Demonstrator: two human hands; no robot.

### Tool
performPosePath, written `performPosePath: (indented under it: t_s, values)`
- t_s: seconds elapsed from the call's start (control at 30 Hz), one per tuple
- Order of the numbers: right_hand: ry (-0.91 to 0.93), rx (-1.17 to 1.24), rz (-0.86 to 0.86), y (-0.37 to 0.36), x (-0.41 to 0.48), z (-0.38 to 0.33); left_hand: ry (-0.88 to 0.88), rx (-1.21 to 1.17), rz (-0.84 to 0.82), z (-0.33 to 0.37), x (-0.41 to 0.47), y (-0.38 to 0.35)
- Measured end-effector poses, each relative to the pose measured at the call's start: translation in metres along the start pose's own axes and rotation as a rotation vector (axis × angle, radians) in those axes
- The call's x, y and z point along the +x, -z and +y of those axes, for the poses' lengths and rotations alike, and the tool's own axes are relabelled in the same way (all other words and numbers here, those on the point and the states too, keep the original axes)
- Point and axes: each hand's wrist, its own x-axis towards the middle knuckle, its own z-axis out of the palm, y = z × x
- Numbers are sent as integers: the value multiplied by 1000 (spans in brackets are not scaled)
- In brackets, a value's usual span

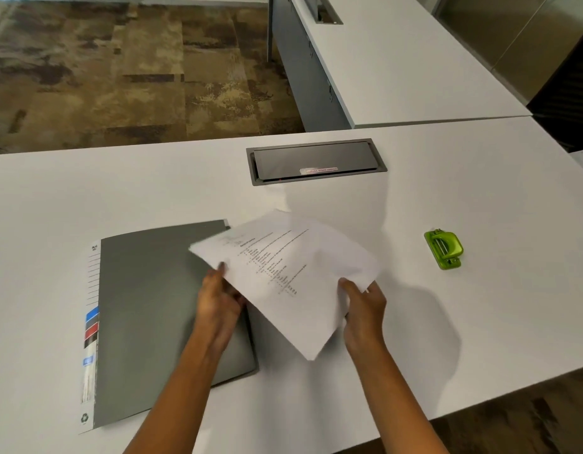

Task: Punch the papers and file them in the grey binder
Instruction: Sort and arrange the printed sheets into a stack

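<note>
Both hands hold a thin stack of printed white papers (290, 273) tilted above the white desk. My left hand (218, 296) grips its left edge and my right hand (362, 303) grips its lower right edge. The papers overlap the right side of the grey binder (152, 316), which lies closed and flat on the desk at the left, with a white index strip and coloured tabs along its left edge. A small green hole punch (444, 249) sits on the desk to the right, well apart from both hands.
A grey cable hatch (316, 161) is set into the white desk (480, 191) beyond the papers. A second white desk (398, 60) adjoins at the back right. Patterned brown carpet (120, 67) lies beyond the far edge. The near desk edge runs close at the lower right.
</note>
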Motion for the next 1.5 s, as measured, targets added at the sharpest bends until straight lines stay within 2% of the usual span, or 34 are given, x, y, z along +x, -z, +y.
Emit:
performPosePath:
  t_s: [0.1, 0.2, 0.33, 0.43, 0.5, 0.57, 0.63, 0.8, 1.1, 1.33, 1.5]
  values:
    - [71, -112, -60, 10, 13, -18, 67, -237, -21, 30, 13, 25]
    - [95, -204, -136, 22, 28, -32, 214, -242, -143, 52, 20, 36]
    - [108, -339, -178, 32, 45, -40, 259, 256, -235, 65, 22, 21]
    - [184, -436, -154, 33, 49, -39, 26, 787, -235, 61, 20, 2]
    - [265, -436, -115, 31, 47, -36, -180, 918, -154, 52, 22, -5]
    - [352, -377, -77, 28, 41, -33, -312, 847, -86, 42, 18, -11]
    - [438, -287, -42, 26, 33, -30, -396, 737, -107, 32, 9, -19]
    - [516, -74, 51, 26, 26, -27, -474, 599, -171, 13, -2, -42]
    - [452, -97, 40, 38, 35, -7, -455, 628, -118, -1, 13, -40]
    - [522, -31, 76, 38, 41, -12, -501, 609, -119, -3, 13, -47]
    - [483, -73, 82, 42, 48, -4, -470, 647, -94, -6, 20, -45]
